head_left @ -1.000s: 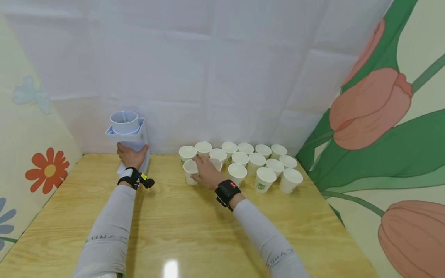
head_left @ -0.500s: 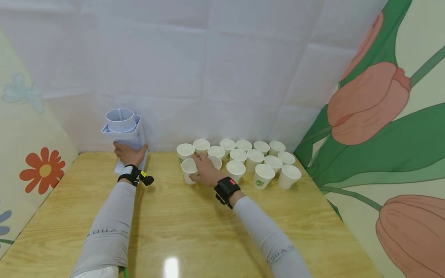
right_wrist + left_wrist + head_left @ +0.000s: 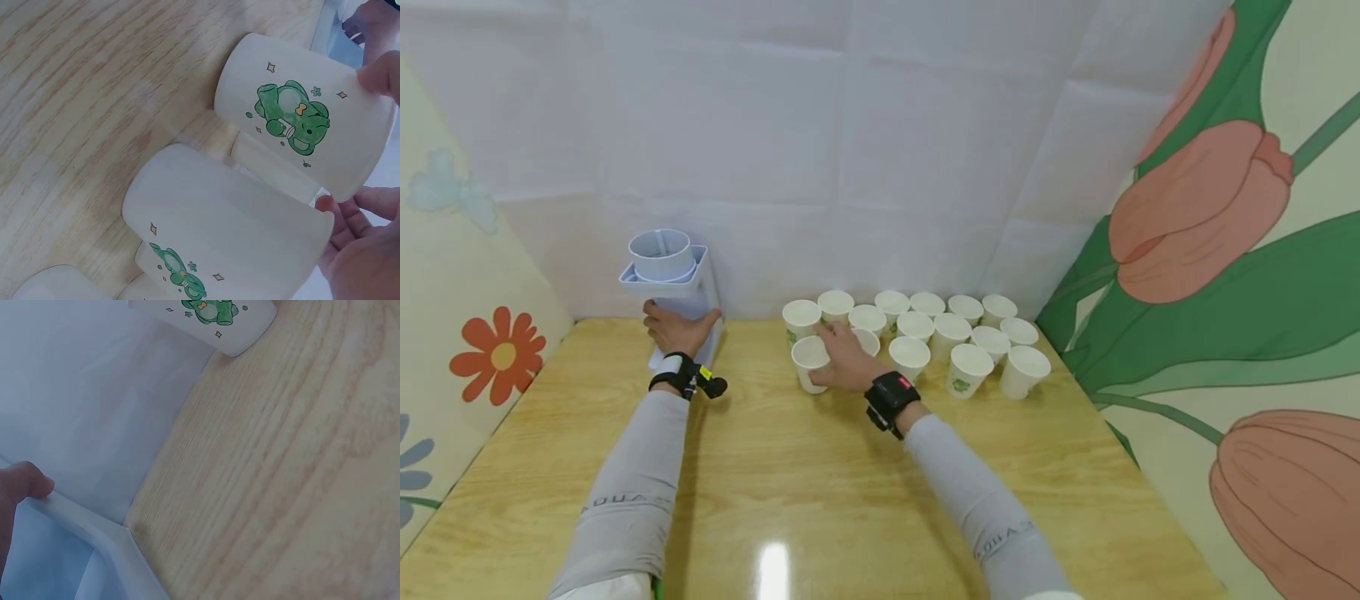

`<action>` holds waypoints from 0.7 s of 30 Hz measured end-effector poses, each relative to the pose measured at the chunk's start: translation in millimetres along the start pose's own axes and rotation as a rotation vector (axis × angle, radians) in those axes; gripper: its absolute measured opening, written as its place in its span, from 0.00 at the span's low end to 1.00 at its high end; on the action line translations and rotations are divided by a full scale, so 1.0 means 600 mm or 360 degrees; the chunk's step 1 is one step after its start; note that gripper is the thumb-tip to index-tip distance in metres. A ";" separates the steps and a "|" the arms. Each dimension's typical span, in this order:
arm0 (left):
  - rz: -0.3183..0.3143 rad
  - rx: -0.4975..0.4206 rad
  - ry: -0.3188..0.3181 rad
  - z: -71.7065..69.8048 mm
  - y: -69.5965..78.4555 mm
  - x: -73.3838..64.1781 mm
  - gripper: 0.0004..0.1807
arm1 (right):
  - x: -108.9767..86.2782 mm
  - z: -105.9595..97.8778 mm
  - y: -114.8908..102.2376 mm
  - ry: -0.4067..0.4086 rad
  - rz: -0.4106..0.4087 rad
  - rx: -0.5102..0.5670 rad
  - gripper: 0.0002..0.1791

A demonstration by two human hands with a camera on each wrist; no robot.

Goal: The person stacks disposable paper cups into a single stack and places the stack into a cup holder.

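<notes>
My left hand (image 3: 679,332) grips the front of an upright pale blue-white plastic holder (image 3: 707,287), topped by a round open tube (image 3: 660,260). In the left wrist view, a digit (image 3: 22,481) bends over the holder's edge (image 3: 103,531). My right hand (image 3: 848,360) pinches a white paper cup (image 3: 809,357) at the front left of a cluster of cups. The right wrist view shows this cup (image 3: 244,81) with its green bear print, the thumb (image 3: 379,75) near its rim and fingers (image 3: 356,225) at the far side. Behind the hand, another cup (image 3: 868,340) is partly hidden.
Several upright white paper cups (image 3: 951,333) stand in loose rows along the back of the wooden table (image 3: 820,483). A white sheet (image 3: 737,125) hangs behind them. Flower-painted walls (image 3: 1195,217) border both sides.
The head view has shifted slightly. Both hands keep their places at the holder and the paper cup, and the cups stand as before.
</notes>
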State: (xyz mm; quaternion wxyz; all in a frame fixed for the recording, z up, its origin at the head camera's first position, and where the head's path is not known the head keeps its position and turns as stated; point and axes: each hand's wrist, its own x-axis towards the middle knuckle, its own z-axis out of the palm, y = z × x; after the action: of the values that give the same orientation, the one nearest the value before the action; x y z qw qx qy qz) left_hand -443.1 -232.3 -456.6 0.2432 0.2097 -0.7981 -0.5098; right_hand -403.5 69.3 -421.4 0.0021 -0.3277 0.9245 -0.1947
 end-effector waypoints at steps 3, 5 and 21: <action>-0.0005 0.0020 -0.0060 -0.009 -0.004 -0.008 0.63 | -0.001 0.001 0.001 0.0039 -0.0040 0.0040 0.51; 0.0006 0.0038 -0.0096 -0.016 -0.006 -0.016 0.63 | -0.004 0.001 0.002 0.0066 -0.0069 0.0088 0.52; 0.0086 0.0138 -0.0268 -0.073 -0.009 -0.070 0.67 | -0.062 -0.003 -0.028 0.0146 -0.0057 0.0424 0.48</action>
State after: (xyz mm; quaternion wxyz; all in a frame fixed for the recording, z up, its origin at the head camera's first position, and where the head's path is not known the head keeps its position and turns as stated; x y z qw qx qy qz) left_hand -382.8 -241.3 -452.8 0.1795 0.1549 -0.8424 -0.4839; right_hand -364.5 80.7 -418.1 -0.0002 -0.3316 0.8836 -0.3305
